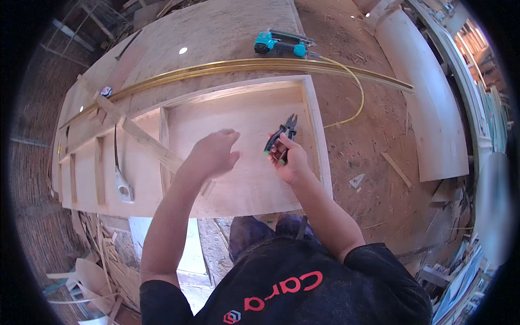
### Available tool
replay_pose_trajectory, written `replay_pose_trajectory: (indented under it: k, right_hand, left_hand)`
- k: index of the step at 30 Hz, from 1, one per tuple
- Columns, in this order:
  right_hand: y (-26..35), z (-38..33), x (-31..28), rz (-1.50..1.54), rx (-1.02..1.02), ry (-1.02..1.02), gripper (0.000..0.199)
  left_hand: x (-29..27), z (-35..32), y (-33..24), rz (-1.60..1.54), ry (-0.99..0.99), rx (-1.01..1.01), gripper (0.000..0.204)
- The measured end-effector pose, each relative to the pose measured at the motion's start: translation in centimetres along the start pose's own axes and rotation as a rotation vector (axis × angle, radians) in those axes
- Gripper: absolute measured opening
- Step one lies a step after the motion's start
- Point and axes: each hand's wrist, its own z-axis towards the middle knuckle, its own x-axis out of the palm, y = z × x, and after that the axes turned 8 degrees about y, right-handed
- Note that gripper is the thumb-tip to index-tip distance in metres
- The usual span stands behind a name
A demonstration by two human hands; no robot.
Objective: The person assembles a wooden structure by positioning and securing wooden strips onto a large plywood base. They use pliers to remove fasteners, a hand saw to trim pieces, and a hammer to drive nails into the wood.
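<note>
My right hand [292, 161] is closed around a pair of pliers [283, 134] with dark handles and green ends, jaws pointing away from me. Over the wooden frame panel [317, 119], my left hand [212, 154] hovers with its fingers partly bent and nothing visible in it; some of its fingers are hidden. A wooden batten [146, 140] lies slantwise across the frame, passing behind my left wrist. Left of it, a handsaw [124, 187] with a pale handle rests across the panel.
Beyond the frame lie long gold-coloured strips [216, 66] and a teal nail gun [279, 44] with a yellow hose [362, 92]. A tape measure [105, 91] sits at the far left. Curved plywood [420, 92] leans on the right; offcuts [396, 169] litter the ground.
</note>
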Motion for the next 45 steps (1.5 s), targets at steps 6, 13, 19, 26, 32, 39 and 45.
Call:
replay_pose_trajectory:
  k: [6, 13, 19, 26, 32, 39, 45]
  right_hand:
    - [0.8, 3.0, 1.0, -0.145, -0.143, -0.198, 0.013]
    - [2.3, 6.4, 0.5, -0.418, -0.237, -0.353, 0.018]
    - [4.1, 7.2, 1.0, -0.531, -0.208, -0.541, 0.024]
    - [5.1, 6.4, 3.5, -0.562, -0.111, -0.605, 0.02]
    - [5.9, 4.9, 3.9, -0.644, -0.001, -0.602, 0.019]
    - [7.2, 5.7, 3.7, -0.716, 0.032, -0.641, 0.02]
    - [6.9, 6.0, 4.3, -0.607, -0.019, -0.662, 0.022]
  left_hand:
    - [1.6, 10.0, 3.8, 0.164, -0.074, 0.207, 0.056]
    - [7.3, 18.0, 9.9, 0.379, -0.129, 0.406, 0.075]
    - [8.5, 17.6, 9.4, 0.34, -0.192, 0.364, 0.073]
    - [8.7, 17.2, 10.3, 0.228, -0.265, 0.385, 0.074]
    - [8.9, 17.5, 10.5, 0.178, -0.307, 0.405, 0.075]
    - [8.7, 17.6, 10.3, 0.152, -0.306, 0.422, 0.074]
    - [9.3, 18.0, 10.9, 0.131, -0.363, 0.447, 0.075]
